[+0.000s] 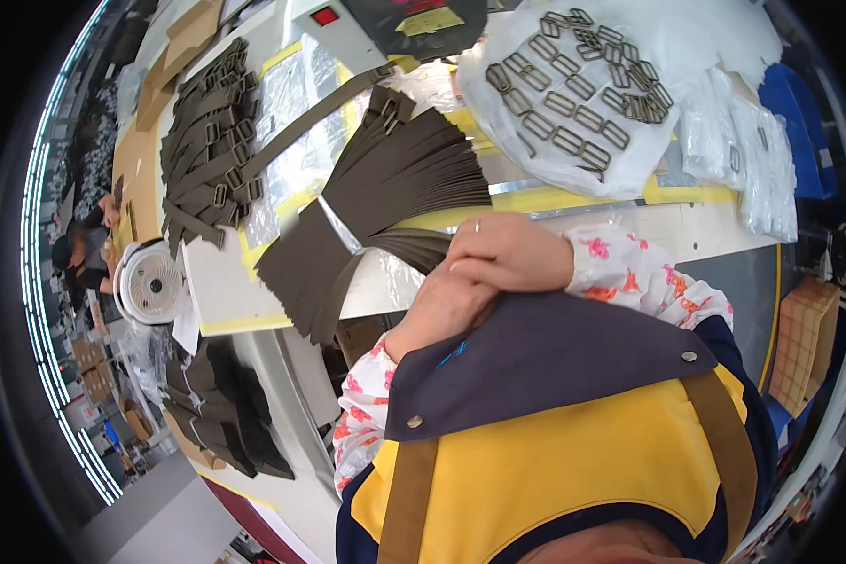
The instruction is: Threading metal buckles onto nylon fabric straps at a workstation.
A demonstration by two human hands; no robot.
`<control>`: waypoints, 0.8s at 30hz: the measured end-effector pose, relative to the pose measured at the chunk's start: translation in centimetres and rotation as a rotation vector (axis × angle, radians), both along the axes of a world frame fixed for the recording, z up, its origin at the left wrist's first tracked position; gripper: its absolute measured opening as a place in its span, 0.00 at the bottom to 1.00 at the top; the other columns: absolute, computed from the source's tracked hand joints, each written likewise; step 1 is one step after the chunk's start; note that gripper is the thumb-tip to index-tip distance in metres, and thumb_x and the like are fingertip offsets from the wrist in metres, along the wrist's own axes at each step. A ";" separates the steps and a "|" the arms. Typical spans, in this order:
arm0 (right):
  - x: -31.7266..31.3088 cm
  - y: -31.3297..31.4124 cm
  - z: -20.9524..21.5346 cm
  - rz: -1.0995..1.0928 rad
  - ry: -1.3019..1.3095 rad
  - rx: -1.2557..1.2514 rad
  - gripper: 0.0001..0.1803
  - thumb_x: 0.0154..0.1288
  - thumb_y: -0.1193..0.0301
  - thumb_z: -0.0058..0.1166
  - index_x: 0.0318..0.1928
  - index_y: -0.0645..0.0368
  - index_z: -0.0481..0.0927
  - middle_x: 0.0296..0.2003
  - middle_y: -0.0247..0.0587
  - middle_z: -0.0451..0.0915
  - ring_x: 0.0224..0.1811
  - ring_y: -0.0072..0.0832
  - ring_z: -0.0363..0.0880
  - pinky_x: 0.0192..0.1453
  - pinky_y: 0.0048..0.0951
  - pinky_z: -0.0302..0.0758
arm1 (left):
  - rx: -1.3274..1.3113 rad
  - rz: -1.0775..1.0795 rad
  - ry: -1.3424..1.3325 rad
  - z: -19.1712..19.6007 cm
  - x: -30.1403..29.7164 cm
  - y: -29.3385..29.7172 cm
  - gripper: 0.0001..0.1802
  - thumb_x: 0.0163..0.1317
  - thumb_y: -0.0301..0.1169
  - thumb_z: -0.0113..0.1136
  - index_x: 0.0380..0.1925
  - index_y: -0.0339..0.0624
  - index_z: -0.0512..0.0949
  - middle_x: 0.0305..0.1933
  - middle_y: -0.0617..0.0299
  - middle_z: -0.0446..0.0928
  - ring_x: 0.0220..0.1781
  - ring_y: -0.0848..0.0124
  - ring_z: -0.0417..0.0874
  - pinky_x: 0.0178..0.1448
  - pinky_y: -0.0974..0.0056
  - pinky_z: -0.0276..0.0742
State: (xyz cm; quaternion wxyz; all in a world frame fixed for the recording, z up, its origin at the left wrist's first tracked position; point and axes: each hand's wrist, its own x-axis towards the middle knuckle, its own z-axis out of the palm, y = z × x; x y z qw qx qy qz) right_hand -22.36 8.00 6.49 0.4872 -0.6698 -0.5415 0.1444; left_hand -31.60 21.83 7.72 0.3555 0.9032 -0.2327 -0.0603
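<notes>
In front of my apron, at the table's near edge, my two hands are folded together. My right hand [512,249], with a ring on one finger, lies over my left hand [446,305], its fingers curled round it. The left fingers are mostly hidden underneath. Just left of them lies a thick bundle of dark olive webbing straps [409,174], fanned out at the top and bound round the middle with a pale band [338,224]. Some of its straps reach right up beside my hands; whether they touch cannot be made out.
Metal slider buckles [564,105] lie spread on white plastic at the far right. A heap of straps with buckles [211,141] covers the far left, one strap running to a grey machine [385,33]. A white fan [150,285] stands left; beyond it, another person [85,249] works.
</notes>
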 end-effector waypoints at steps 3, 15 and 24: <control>-2.1 -1.4 -1.3 -0.080 -0.007 -0.025 0.08 0.56 0.73 0.49 0.36 0.59 0.76 0.32 0.39 0.76 0.34 0.38 0.73 0.39 0.31 0.70 | -0.038 0.012 -0.019 -1.0 -0.6 -0.5 0.07 0.45 0.28 0.54 0.25 0.39 0.74 0.24 0.52 0.73 0.31 0.55 0.75 0.34 0.58 0.72; -1.8 -2.3 -2.0 -0.057 -0.242 0.154 0.12 0.50 0.78 0.51 0.38 0.60 0.77 0.33 0.43 0.77 0.33 0.36 0.76 0.36 0.30 0.74 | -0.545 0.091 0.585 -3.6 -1.0 -0.6 0.06 0.55 0.23 0.50 0.31 0.33 0.76 0.29 0.51 0.75 0.34 0.63 0.77 0.38 0.67 0.70; 7.7 -6.7 -5.2 -0.780 -0.404 -0.119 0.14 0.49 0.75 0.55 0.40 0.59 0.75 0.40 0.43 0.75 0.42 0.38 0.73 0.45 0.34 0.71 | 0.416 0.244 -0.302 -2.4 6.7 4.8 0.35 0.42 0.37 0.65 0.54 0.49 0.66 0.59 0.49 0.59 0.60 0.49 0.59 0.58 0.47 0.57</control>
